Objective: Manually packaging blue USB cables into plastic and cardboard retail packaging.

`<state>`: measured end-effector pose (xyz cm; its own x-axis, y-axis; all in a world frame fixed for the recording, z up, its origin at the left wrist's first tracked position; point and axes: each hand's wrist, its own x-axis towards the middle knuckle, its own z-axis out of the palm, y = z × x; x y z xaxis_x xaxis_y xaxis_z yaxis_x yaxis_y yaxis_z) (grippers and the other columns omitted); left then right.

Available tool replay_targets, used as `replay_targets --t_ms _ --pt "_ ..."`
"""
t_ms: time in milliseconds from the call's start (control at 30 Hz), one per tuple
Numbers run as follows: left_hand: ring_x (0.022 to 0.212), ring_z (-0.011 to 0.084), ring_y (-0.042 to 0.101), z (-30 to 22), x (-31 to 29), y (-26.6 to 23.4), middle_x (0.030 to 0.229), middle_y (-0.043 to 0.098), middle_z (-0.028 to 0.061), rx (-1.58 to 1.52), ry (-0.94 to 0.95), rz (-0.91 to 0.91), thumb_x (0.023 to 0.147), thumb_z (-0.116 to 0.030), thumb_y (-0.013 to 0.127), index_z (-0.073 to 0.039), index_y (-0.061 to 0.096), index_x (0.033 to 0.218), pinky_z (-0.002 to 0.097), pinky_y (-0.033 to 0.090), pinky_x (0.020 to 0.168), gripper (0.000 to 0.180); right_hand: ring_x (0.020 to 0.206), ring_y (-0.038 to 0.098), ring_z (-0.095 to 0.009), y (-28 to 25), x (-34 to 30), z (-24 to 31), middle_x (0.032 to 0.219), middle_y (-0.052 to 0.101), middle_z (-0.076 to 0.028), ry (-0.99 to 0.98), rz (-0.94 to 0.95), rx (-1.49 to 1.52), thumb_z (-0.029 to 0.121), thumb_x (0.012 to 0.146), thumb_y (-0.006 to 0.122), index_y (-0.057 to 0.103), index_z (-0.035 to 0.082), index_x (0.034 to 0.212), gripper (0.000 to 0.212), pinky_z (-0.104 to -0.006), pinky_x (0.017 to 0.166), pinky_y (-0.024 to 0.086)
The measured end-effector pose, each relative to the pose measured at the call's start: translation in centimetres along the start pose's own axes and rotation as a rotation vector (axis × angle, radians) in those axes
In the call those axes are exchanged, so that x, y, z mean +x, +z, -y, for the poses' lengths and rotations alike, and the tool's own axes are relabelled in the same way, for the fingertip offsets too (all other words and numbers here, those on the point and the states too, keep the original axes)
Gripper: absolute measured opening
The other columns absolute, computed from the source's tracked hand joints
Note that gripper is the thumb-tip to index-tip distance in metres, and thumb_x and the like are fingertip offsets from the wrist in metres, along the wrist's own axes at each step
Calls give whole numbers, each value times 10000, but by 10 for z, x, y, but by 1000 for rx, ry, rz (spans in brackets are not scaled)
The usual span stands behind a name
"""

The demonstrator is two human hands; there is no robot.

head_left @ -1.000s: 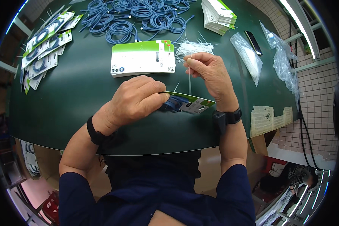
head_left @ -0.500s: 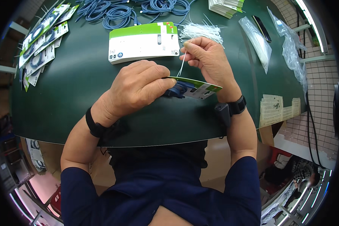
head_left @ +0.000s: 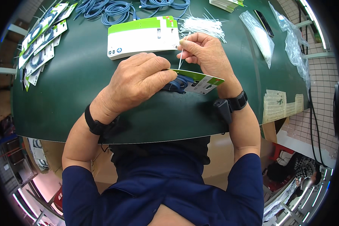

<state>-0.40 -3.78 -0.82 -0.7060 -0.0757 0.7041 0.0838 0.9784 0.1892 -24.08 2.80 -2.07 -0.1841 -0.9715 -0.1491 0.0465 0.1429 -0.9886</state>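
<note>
My left hand point(head_left: 143, 77) is closed on a green and white packaging card point(head_left: 201, 83), thumb and fingers pinching its edge. A coiled blue cable point(head_left: 180, 83) lies against the card's near face, partly hidden by the fingers. My right hand point(head_left: 207, 52) pinches the upper end of a thin white cable tie point(head_left: 181, 56), which rises from the card's upper edge. Where the tie passes through the card is hidden. Just beyond my hands stands a stack of green and white cards point(head_left: 143, 37), beside a pile of loose white cable ties point(head_left: 203, 28).
Finished-looking cards with cables point(head_left: 41, 41) are heaped at the far left. Coiled blue cables point(head_left: 118, 13) lie at the back. A bag of ties point(head_left: 258, 37), a dark phone-like object point(head_left: 263, 23), clear plastic point(head_left: 292, 45) and taped paper point(head_left: 277, 107) are on the right.
Both hands keep their grips on the card and the cable tie. The view has shifted slightly, and the card shows a little more of its near face.
</note>
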Motion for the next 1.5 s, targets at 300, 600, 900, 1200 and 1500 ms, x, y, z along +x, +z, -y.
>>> replay_targets --t_ms 300,600,900,1200,1500 --pt "802 255 691 -2 -1 0 948 676 64 -16 -18 -3 764 -26 781 -55 705 991 371 581 691 241 812 750 -81 2 -2 -1 967 775 -65 4 21 -31 161 1033 744 728 5 1072 161 -165 676 570" --pt "768 265 686 -1 1 0 920 695 93 -48 -11 -15 646 25 833 -27 717 986 369 569 662 363 773 732 -64 3 -2 0 941 766 -54 22 108 -47 149 1032 739 734 24 1028 125 -166 647 560" --pt "814 243 699 -2 5 -6 976 704 58 17 -8 18 762 -17 786 -49 712 981 360 576 699 234 782 673 -59 -3 -8 9 912 737 -17 27 432 78 104 997 740 724 42 977 67 -199 717 542" --pt "833 238 717 -9 9 -13 1059 732 74 -7 8 60 732 -25 800 -32 712 953 359 587 709 238 777 631 -44 -4 -11 16 887 717 10 126 507 195 136 983 742 734 37 971 100 -198 714 508" --pt "848 256 735 -7 2 -11 1091 746 89 -51 19 98 678 -16 834 -36 711 929 363 604 713 281 750 614 -39 -2 -10 17 858 703 20 132 562 103 156 1001 729 734 22 968 138 -205 690 495"
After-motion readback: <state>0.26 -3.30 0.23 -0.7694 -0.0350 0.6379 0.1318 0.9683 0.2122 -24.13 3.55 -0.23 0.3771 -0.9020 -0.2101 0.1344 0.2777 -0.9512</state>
